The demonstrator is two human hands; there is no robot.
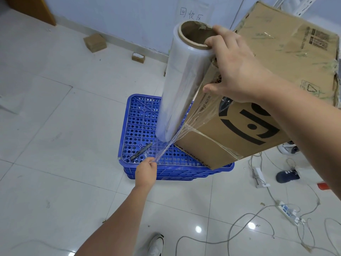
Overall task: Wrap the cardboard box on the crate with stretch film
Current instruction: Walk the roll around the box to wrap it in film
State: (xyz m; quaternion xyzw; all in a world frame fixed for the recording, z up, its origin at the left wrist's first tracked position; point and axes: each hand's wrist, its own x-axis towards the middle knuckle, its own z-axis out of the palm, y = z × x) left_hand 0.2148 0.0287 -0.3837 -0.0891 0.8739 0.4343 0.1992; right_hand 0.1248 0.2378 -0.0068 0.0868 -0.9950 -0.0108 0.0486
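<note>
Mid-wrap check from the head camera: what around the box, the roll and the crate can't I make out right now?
Head view only:
- Cardboard box: far sides hidden by its own bulk; right arm covers part of the print.
- Stretch film roll: lower end hides the crate top behind it.
- Right hand: fingertips vanish inside the roll's core.
- Left hand: pinches the film tail; its end is hidden in the fingers.
- Dark tool on the crate: too small to identify.

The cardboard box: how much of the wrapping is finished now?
Done: a few film bands cross the cardboard box on the blue crate. In hand: the right hand holds the film roll upright; the left hand pinches the stretched film tail. Left: most cardboard is bare.
</note>
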